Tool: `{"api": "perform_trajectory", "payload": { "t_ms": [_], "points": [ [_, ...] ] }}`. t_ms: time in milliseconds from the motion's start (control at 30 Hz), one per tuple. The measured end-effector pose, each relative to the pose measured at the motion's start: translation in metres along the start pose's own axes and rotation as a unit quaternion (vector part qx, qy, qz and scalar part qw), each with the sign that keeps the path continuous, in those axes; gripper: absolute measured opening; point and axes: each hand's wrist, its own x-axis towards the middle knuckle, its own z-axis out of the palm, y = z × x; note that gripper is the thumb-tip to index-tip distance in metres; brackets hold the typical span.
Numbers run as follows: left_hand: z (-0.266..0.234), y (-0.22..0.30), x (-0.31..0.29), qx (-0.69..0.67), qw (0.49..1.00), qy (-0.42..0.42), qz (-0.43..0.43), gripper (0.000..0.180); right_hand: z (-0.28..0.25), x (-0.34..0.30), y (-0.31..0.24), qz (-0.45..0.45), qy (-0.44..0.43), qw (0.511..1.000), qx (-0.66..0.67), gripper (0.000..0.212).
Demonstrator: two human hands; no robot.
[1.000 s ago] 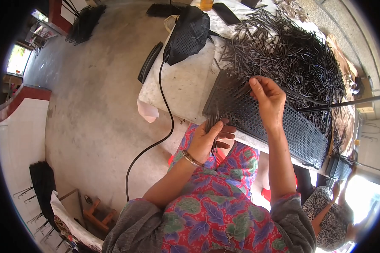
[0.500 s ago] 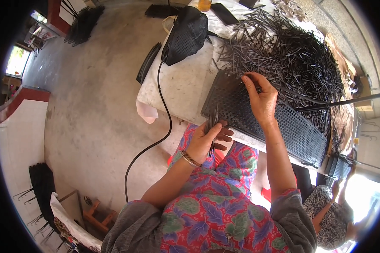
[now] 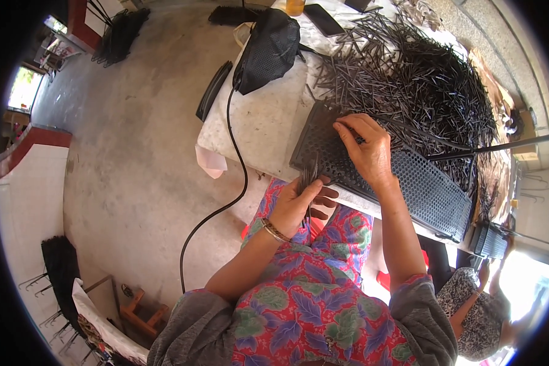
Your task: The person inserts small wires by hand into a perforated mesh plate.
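A bundle of thin dark strips [image 3: 310, 172] stands up out of my left hand [image 3: 291, 206], gripped between thumb and fingers at the table's front edge. My right hand [image 3: 371, 152] hovers at the left part of a long black perforated panel [image 3: 424, 189], its thumb and fingertips drawn together. Whatever is in that pinch is too small to make out. The panel lies slantwise along the near side of the table, covered in rows of small holes. Behind it rises a big loose heap of dark strips [image 3: 433, 91].
A black mesh-covered object [image 3: 268, 52] with a black cable [image 3: 243, 183] stands at the table's left. A phone [image 3: 323, 20] and a cup of amber liquid [image 3: 294, 7] lie further back. A thin dark rod [image 3: 512, 145] crosses from the right. Another person [image 3: 479, 311] is at lower right.
My right hand has shifted slightly left and nearer over the panel, its fingers turning further downward. My left hand with its bundle stays almost in place.
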Motion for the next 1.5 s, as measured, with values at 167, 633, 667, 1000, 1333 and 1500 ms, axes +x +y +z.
{"api": "perform_trajectory", "payload": {
  "t_ms": [167,633,667,1000,1333,1500],
  "points": [
    [0.004,0.006,-0.005,0.012,1.0,-0.003,0.008,0.027,-0.008,0.0,-0.018,0.089,0.014,0.994,0.068,0.013],
    [0.005,0.009,-0.006,0.066,0.997,-0.015,0.049,0.028,-0.02,-0.01,-0.023,0.315,-0.066,0.899,0.296,0.019],
    [0.005,0.009,-0.005,0.062,0.997,-0.009,0.046,0.028,-0.022,-0.007,-0.024,0.311,-0.018,0.904,0.291,0.02],
    [0.0,0.008,-0.001,-0.051,0.995,0.024,0.086,0.029,-0.025,0.008,-0.035,0.284,-0.001,0.909,0.305,0.021],
    [-0.005,0.001,-0.006,0.001,0.998,0.007,0.065,0.025,-0.013,-0.005,-0.021,0.135,-0.037,0.987,0.079,0.018],
    [-0.001,0.0,-0.005,0.009,0.998,0.009,0.06,0.027,-0.003,0.003,-0.02,0.045,-0.032,0.994,-0.096,0.016]
  ]
}}
